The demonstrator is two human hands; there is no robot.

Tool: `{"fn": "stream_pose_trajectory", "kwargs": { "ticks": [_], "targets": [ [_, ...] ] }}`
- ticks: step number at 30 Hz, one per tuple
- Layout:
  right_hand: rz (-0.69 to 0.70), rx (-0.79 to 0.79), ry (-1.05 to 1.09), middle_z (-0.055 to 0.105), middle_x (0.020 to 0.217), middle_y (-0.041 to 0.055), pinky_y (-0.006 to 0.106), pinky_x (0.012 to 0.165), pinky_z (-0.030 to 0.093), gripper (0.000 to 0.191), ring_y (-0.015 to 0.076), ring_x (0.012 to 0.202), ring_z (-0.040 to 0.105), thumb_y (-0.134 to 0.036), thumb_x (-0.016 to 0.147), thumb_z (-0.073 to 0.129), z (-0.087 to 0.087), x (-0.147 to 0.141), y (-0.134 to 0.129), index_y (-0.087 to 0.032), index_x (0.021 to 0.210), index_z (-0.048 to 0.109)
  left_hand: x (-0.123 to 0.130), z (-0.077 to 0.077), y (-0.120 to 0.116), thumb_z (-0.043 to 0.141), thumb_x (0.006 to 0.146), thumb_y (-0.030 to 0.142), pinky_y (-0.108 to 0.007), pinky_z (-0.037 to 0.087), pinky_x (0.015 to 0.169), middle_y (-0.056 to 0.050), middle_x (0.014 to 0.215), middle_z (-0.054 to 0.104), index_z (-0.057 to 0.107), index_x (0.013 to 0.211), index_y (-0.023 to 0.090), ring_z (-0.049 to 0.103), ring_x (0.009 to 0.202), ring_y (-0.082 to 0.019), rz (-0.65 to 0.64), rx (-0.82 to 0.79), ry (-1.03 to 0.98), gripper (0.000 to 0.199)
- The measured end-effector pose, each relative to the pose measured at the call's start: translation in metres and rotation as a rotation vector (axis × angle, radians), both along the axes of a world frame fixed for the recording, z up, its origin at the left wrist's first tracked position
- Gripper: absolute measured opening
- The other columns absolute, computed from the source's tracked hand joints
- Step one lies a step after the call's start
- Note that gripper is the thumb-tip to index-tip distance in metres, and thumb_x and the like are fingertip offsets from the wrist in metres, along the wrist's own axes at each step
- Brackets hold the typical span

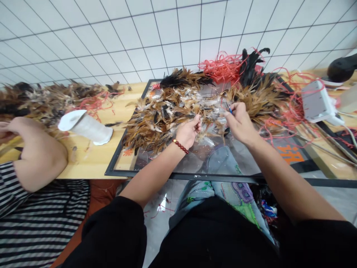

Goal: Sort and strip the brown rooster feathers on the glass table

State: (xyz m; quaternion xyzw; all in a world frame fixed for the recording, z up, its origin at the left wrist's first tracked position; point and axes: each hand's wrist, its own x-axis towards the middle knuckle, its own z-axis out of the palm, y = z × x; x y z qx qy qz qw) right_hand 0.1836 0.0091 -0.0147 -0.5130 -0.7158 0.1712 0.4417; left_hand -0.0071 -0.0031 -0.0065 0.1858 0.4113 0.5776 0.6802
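My left hand (pixel 189 132), with a dark red bead bracelet (pixel 181 146) at the wrist, is closed in a pinch at the right side of a heap of brown feathers (pixel 156 123). Whatever its fingertips hold is too small to make out. My right hand (pixel 239 123) is closed around a thin tool with a blue part (pixel 230 110), whose kind I cannot tell. Its fingers are just left of a fan of long brown feathers (pixel 259 100). Both hands are above a black-framed glass panel (pixel 192 163) strewn with feather bits.
Red plastic string (pixel 223 69) lies tangled by the tiled wall, beside black feathers (pixel 251 69). A white box-shaped device (pixel 315 100) with cables stands at right. On the left, a white roll (pixel 89 126) lies near a co-worker's arm (pixel 39 156) and more feathers (pixel 55 98).
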Motion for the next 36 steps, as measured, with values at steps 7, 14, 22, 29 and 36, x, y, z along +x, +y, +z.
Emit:
{"fn": "stream_pose_trajectory", "kwargs": {
  "ticks": [7,14,22,29,36],
  "targets": [
    [0.157,0.124,-0.230,0.068,0.105,0.0155,0.048,0.090,0.052,0.046,0.0304,0.099,0.064,-0.043,0.102,0.034,-0.021,-0.018,-0.015,-0.018,0.132,0.058,-0.001,0.006,-0.003,0.077,0.084,0.021,-0.013,0.046,0.056,0.005,0.064,0.061,0.065,0.081,0.013,0.056,0.055,-0.001,0.018,-0.028,-0.093,0.015],
    [0.252,0.092,-0.174,0.071,0.111,0.0141,0.048,0.092,0.052,0.040,0.0291,0.102,0.066,-0.039,0.100,0.040,-0.026,-0.026,-0.013,-0.021,0.128,0.063,-0.002,0.004,-0.001,0.069,0.091,0.019,-0.016,0.052,0.068,0.002,0.070,0.063,0.066,0.082,0.015,0.061,0.063,-0.005,0.010,-0.110,-0.204,0.010],
    [0.291,0.093,-0.088,0.070,0.123,0.0144,0.049,0.101,0.049,0.046,0.0292,0.114,0.064,-0.050,0.102,0.039,-0.025,-0.036,-0.014,-0.022,0.130,0.061,-0.001,0.005,-0.002,0.060,0.097,0.021,-0.018,0.053,0.072,0.001,0.072,0.064,0.066,0.082,0.015,0.062,0.067,-0.006,-0.008,-0.119,-0.255,0.017],
    [0.277,0.120,-0.054,0.070,0.122,0.0146,0.047,0.100,0.050,0.050,0.0283,0.112,0.064,-0.055,0.102,0.037,-0.026,-0.036,-0.011,-0.021,0.130,0.060,0.001,0.003,-0.003,0.058,0.098,0.018,-0.018,0.054,0.071,0.000,0.073,0.065,0.067,0.081,0.013,0.063,0.067,-0.006,-0.039,-0.112,-0.273,0.019],
    [0.278,0.186,-0.109,0.070,0.117,0.0164,0.046,0.094,0.053,0.049,0.0275,0.107,0.066,-0.050,0.104,0.034,-0.027,-0.036,-0.011,-0.018,0.130,0.061,0.007,0.002,-0.007,0.055,0.099,0.016,-0.018,0.052,0.070,-0.001,0.071,0.066,0.068,0.079,0.012,0.062,0.065,-0.006,-0.050,-0.119,-0.246,0.024]
  ]
}}
